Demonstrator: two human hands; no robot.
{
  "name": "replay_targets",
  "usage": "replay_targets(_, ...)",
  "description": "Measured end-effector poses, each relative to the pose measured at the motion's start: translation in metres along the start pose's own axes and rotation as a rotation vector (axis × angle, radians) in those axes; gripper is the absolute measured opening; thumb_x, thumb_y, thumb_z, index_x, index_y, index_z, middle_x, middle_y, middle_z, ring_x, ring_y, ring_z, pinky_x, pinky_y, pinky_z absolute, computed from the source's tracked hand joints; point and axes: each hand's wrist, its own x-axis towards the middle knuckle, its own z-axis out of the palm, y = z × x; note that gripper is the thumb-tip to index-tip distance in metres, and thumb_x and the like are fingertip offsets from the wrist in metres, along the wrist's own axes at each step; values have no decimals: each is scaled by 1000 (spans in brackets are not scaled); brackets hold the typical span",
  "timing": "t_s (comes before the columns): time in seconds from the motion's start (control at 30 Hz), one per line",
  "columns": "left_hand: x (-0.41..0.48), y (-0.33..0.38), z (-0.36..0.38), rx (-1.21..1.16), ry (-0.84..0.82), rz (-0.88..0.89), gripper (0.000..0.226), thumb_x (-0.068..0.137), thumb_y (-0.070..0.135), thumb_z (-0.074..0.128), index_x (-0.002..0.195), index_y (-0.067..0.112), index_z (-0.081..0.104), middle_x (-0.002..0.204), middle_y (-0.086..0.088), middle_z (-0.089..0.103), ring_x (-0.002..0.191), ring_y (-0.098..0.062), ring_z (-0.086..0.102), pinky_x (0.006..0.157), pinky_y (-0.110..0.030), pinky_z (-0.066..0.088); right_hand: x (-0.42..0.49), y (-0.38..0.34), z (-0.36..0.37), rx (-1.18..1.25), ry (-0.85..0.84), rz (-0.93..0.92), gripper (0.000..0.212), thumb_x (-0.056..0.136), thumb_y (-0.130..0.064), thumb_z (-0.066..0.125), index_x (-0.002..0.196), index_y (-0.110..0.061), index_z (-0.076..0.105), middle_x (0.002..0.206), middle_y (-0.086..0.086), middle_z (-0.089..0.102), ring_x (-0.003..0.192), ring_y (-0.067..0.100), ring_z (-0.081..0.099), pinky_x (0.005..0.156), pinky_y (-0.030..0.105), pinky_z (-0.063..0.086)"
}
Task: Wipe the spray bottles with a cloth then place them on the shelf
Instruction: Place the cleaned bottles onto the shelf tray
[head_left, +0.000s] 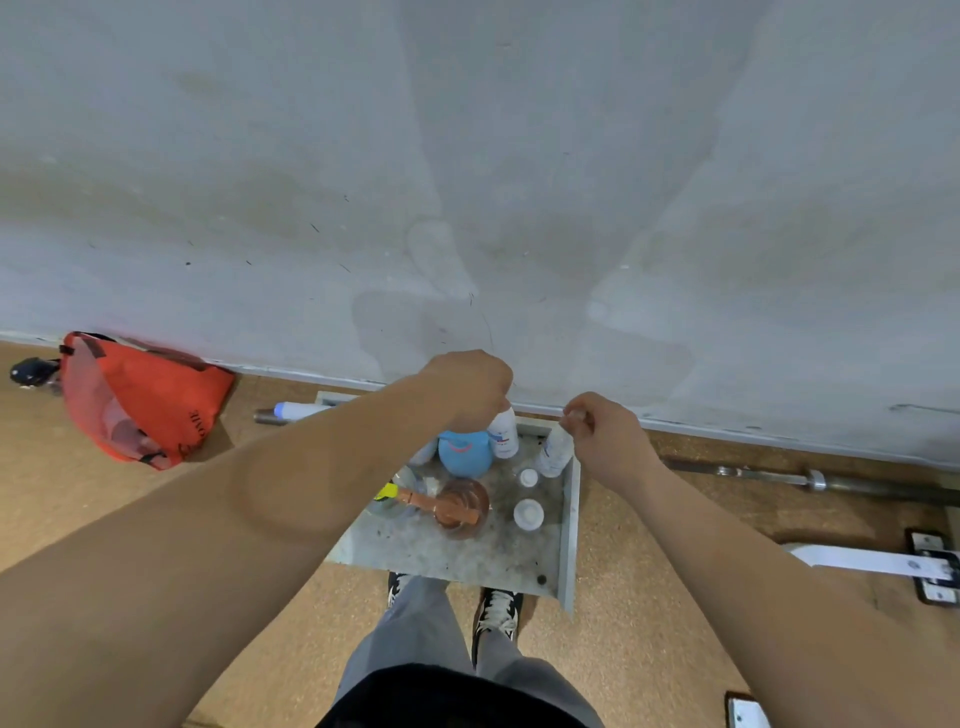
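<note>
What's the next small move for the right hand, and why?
Likely stand the clear bottle upright on the shelf. The right hand pinches its top, and it leans with its base at the shelf's back right corner, so it looks mid-placing.

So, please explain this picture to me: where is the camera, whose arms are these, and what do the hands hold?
There is no machine here. One camera sits on a person's head and looks down, so you see that person's own bare arms, legs and shoes. The left hand grips the top of a white labelled bottle. The right hand pinches the top of a clear bottle. Both bottles are at the back of a grey metal shelf by the wall, which also holds a blue container, an amber spray bottle and two white-topped bottles. No cloth is visible. An orange bag lies on the floor.
</note>
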Motion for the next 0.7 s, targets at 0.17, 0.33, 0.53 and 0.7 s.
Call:
replay_targets(0.17,-5,-4,3,-29,-8,-35,35,104,45,50,116,16,67,117,-7,66,105,-28,62,82,-37,49,-2,-2,-3,55,-57,-4,21,102,-9,50,108,-20,66,104,0,66,90,16,60,69,23,46)
replay_targets(0.33,-3,-1,16,-6,-32,-59,40,103,51,50,108,15,67,104,-6,68,97,-26,64,75,-36,50,-4,0,-2,43,-114,2,26,102,-7,44,108,-22,65,104,2,66,79,15,58,63,25,45)
replay_targets(0.53,2,16,27,32,-23,-50,24,102,40,55,95,17,58,92,-3,55,87,-25,58,71,-34,45,-1,2,10,-22,-137,-37,32,101,-5,46,114,-21,70,107,0,66,81,10,56,62,11,36)
replay_targets(0.7,9,27,36,69,-32,-66,31,96,27,60,69,19,46,75,0,51,73,-23,54,64,-31,40,1,3,19,-58,-137,-33,36,102,-6,44,124,-21,69,121,5,68,97,17,55,76,24,37)
